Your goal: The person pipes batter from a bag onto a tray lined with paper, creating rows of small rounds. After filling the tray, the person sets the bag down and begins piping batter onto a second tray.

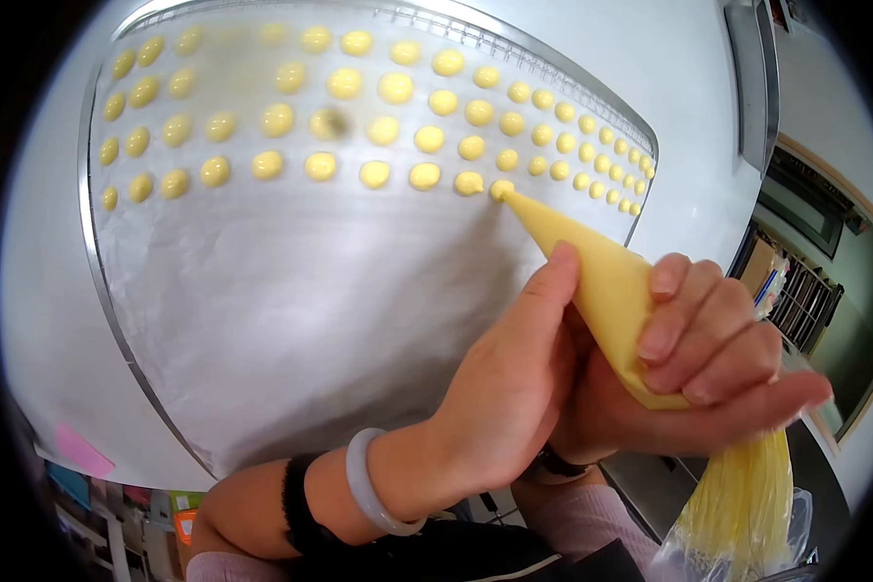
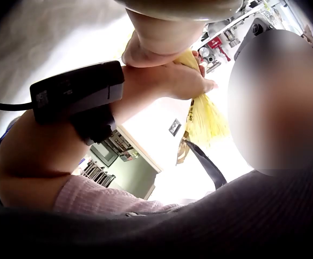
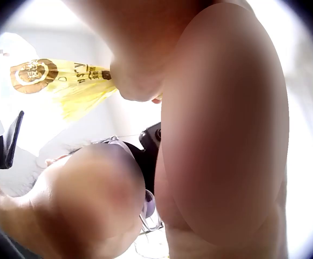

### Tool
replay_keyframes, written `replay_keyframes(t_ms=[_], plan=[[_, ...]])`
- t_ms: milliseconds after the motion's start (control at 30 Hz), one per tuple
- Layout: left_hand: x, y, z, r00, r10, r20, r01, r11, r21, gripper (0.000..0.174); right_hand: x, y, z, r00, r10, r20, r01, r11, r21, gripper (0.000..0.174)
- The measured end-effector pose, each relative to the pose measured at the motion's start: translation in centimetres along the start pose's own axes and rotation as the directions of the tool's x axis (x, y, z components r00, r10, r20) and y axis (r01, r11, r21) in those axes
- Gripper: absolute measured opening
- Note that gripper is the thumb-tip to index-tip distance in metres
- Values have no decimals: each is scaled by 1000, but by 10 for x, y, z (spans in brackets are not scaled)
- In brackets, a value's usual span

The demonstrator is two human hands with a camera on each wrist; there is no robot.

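In the head view, a piping bag (image 1: 606, 281) filled with yellow batter slants down to the left, its tip at a small yellow mound (image 1: 501, 190). My right hand (image 1: 713, 335) grips the bag's full upper part, fingers curled round it. Its twisted clear-yellow tail (image 1: 742, 495) hangs below that hand. Nearer the tip, my left hand (image 1: 504, 388) holds the bag's side with the thumb along it; its other fingers are hidden. Several rows of round yellow mounds (image 1: 344, 83) lie on white baking paper (image 1: 310, 291). The printed bag tail (image 3: 86, 81) also shows in the right wrist view.
The paper lines a metal-rimmed tray (image 1: 92, 213) on a white table (image 1: 48, 320). A wire rack edge (image 1: 514, 48) runs along the tray's far side. A pink paper (image 1: 82, 449) is at the table's near left corner. Shelving (image 1: 810, 291) stands to the right.
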State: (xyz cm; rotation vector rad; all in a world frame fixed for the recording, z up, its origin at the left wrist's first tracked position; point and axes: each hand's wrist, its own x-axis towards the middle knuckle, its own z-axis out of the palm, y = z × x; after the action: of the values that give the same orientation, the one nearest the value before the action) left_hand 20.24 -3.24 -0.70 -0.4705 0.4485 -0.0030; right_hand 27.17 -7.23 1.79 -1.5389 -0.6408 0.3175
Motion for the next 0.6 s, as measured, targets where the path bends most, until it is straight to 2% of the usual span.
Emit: replay_keyframes(t_ms=[67, 167, 233, 400, 467, 533, 600], plan=[[3, -4, -1, 1000, -10, 15, 9, 1000, 16, 48, 0, 0, -4, 999, -47, -13, 47, 999, -6, 56], [7, -11, -3, 999, -39, 33, 38, 999, 35, 48, -1, -3, -13, 999, -32, -37, 32, 999, 7, 55], [11, -12, -4, 999, -35, -12, 35, 999, 5, 49, 0, 2, -18, 1000, 7, -9, -8, 998, -68, 55], [14, -16, -3, 998, -54, 29, 52, 997, 49, 49, 1, 1, -23, 999, -36, -19, 35, 999, -42, 54], [17, -20, -4, 996, -73, 55, 69, 995, 65, 49, 0, -5, -29, 998, -44, -45, 46, 999, 26, 55], [22, -27, -3, 998, -27, 49, 26, 999, 23, 48, 1, -2, -34, 999, -18, -46, 16, 999, -28, 55], [26, -26, -4, 998, -44, 36, 43, 999, 21, 48, 3, 3, -39, 1000, 4, -25, -6, 997, -74, 54]])
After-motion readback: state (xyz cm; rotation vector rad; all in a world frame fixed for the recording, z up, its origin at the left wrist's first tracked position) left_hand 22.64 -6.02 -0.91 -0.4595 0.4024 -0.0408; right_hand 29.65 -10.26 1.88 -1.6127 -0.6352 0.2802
